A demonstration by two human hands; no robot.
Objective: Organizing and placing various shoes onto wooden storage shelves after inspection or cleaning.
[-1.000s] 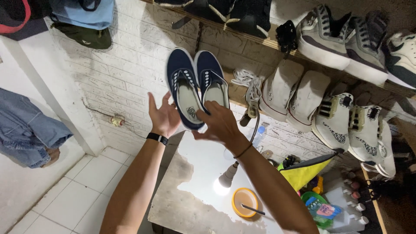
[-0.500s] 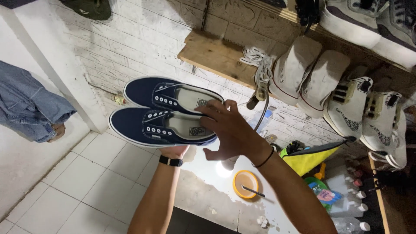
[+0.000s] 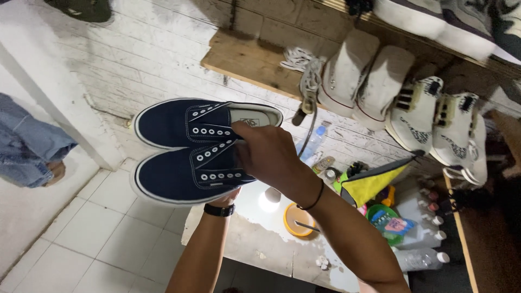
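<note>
Two navy canvas shoes (image 3: 190, 149) are held side by side in the air, toes pointing left and uppers facing the camera. Each has a white rubber sole edge running round the toe, white contrast stitching and rows of white-ringed eyelets with no laces threaded through them. The upper shoe (image 3: 187, 122) shows its pale insole at the heel opening (a small dark label sits on it); the lower shoe (image 3: 179, 176) lies just below, the two touching along their inner sides. Their heel ends are hidden behind the right hand (image 3: 268, 154), which grips over them from above, while the left hand (image 3: 228, 198) supports the lower shoe from beneath.
</note>
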